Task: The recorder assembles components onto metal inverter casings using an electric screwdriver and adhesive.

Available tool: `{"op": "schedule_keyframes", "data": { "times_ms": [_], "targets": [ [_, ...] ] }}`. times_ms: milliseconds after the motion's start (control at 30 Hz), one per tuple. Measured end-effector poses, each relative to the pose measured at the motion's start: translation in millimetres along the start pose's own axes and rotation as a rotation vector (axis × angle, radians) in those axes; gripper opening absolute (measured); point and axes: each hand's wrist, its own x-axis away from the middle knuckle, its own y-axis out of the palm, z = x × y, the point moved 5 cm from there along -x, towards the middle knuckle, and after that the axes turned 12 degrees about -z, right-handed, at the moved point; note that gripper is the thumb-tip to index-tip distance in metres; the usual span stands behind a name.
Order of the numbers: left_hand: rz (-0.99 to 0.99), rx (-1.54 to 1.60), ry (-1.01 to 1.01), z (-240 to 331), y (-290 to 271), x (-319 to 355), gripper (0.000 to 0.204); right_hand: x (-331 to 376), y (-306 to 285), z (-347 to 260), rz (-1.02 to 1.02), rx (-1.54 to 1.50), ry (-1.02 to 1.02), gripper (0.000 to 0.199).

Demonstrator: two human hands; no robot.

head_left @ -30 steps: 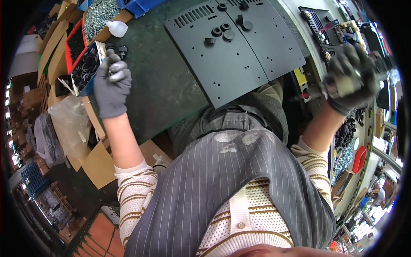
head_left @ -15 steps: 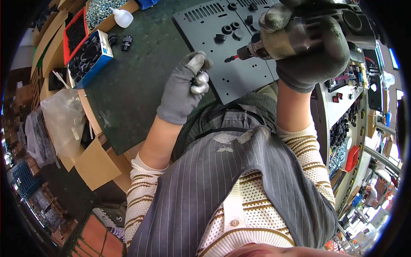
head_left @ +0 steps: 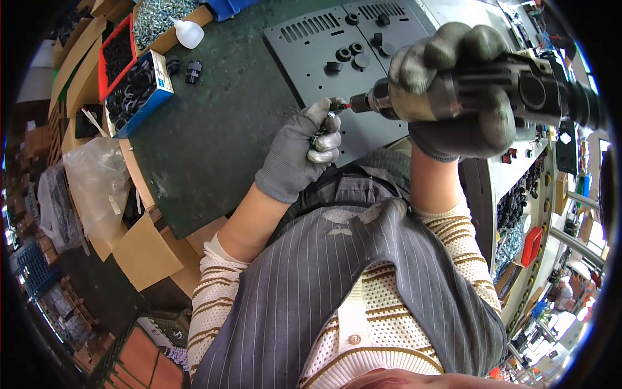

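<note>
Currently grips the driver (head_left: pixel 476 84) in the right hand (head_left: pixel 463 135), with fingers (head_left: pixel 418 70) wrapped round its body, above the plate (head_left: pixel 369 133) at the bench's (head_left: pixel 220 110) near edge, hiding the plate's near right corner. Pinches a small dark piece (head_left: pixel 337 104) in the left hand (head_left: pixel 298 148), over the plate's left edge, beside the red bit (head_left: pixel 348 106). Cannot tell touching from apart there, nor identify anything under the other, curled fingers.

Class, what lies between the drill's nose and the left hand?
In the head view, a red-marked bit, pointing from the drill toward the left hand; contact is unclear.
</note>
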Motion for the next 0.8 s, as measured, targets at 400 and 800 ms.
{"op": "schedule_keyframes", "data": {
  "times_ms": [400, 800],
  "targets": [
    [0.049, -0.101, -0.093, -17, 11, -20, 0.027, 18, -7, -30, 0.030, 0.079, 0.031, 0.054],
    [-0.048, -0.141, -0.200, -29, 28, -31, 0.028, 58, -36, 15, 0.641, -0.583, -0.095, 0.050]
  ]
}}
